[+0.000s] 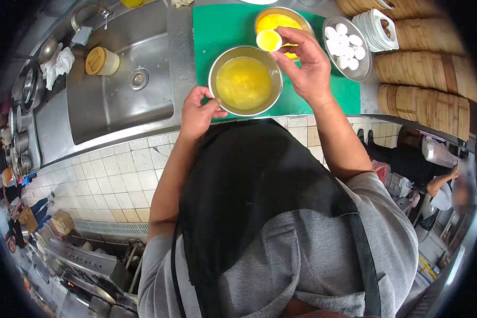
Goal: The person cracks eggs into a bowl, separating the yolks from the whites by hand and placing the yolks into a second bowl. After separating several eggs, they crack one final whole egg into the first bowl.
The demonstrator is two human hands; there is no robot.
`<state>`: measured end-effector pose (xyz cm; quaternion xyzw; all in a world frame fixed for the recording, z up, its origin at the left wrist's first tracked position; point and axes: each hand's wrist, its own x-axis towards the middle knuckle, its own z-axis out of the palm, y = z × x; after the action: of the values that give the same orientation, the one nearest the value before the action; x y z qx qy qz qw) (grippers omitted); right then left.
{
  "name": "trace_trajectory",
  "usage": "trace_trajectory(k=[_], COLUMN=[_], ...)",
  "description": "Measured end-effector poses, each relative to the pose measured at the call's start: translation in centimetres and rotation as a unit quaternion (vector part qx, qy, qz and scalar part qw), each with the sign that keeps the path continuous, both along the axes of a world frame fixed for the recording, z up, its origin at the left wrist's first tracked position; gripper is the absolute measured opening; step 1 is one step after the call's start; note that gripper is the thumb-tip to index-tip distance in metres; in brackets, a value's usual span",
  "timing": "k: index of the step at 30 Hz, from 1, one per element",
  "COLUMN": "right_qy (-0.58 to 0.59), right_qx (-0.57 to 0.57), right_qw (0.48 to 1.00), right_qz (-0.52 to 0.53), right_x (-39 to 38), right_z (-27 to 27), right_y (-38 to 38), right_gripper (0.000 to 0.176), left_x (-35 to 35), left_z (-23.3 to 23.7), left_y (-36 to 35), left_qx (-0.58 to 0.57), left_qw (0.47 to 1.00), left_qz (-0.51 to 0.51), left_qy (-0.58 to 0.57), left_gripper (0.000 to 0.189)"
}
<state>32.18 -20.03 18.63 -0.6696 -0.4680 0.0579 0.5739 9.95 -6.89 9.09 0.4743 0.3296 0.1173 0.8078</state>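
My left hand (200,113) pinches the near left rim of a metal bowl (212,79), which contains a translucent yellow liquid (244,82). Between the thumb and fingers of my right hand (306,63) is a small white cup (269,40) with yellow liquid in it, held above the far right rim of that bowl. Partly hidden behind my right hand, a second metal bowl (259,17) holds bright yellow-orange liquid (281,22) like beaten egg. Both bowls stand on a green cutting board (217,32). To the right, several white eggs (345,46) lie in a metal bowl (367,68).
A steel sink (127,100) with a faucet (90,11) is at left, a lidded tan container (102,61) inside it. Stacked white dishes (371,29) and bamboo steamers (424,69) line the right. Other people (445,185) are at far right and far left.
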Motion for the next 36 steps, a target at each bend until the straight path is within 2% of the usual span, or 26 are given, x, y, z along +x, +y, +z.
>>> trace_trajectory(k=[9, 11, 19, 23, 25, 26, 28, 29, 31, 33, 36], right_qy=[-0.091, -0.155, -0.267, -0.279, -0.202, -0.201, -0.268, -0.264, -0.413, -0.417, -0.489], right_qx=[0.022, 0.011, -0.026, -0.027, -0.028, -0.028, -0.033, -0.033, -0.071, -0.066, -0.044], right_qw=[0.991, 0.979, 0.951, 0.946, 0.963, 0.963, 0.947, 0.949, 0.885, 0.884, 0.839], right_qz=[-0.094, -0.129, -0.157, -0.165, -0.178, -0.177, -0.174, -0.171, -0.203, -0.200, -0.235], right_x=[5.8, 7.0, 9.2, 9.0, 8.4, 8.6, 8.8, 8.6, 8.1, 8.0, 8.1], right_z=[0.3, 0.6, 2.6, 3.3, 4.0, 4.1, 4.3, 4.7, 5.9, 6.0, 6.0], right_y=[-1.5, -2.0, -2.9, -2.7, -2.4, -2.4, -2.4, -2.3, -2.2, -2.3, -2.3], right_gripper=[0.038, 0.039, 0.043, 0.042, 0.036, 0.036, 0.035, 0.035, 0.035, 0.036, 0.037], left_x=[0.0, 0.0, -0.1, -0.1, -0.1, -0.2, -0.1, -0.2, -0.2, -0.2, -0.1], left_z=[0.0, -0.3, 0.0, 0.1, 0.2, 0.2, 0.2, 0.2, 0.1, 0.0, -0.1], left_y=[0.3, 0.3, 0.1, 0.1, 0.1, 0.1, 0.1, 0.1, 0.2, 0.2, 0.3], left_qx=[0.017, 0.018, 0.017, 0.020, 0.019, 0.018, 0.017, 0.015, 0.012, 0.009, 0.014], left_qw=[1.000, 1.000, 1.000, 0.999, 0.999, 0.999, 0.999, 1.000, 1.000, 1.000, 1.000], left_qz=[-0.007, -0.003, 0.001, 0.005, 0.004, 0.003, 0.002, 0.001, 0.006, 0.010, 0.006], left_qy=[0.020, 0.017, 0.024, 0.027, 0.027, 0.027, 0.028, 0.027, 0.023, 0.016, 0.023], left_gripper=[0.017, 0.016, 0.014, 0.013, 0.013, 0.013, 0.013, 0.013, 0.014, 0.015, 0.017])
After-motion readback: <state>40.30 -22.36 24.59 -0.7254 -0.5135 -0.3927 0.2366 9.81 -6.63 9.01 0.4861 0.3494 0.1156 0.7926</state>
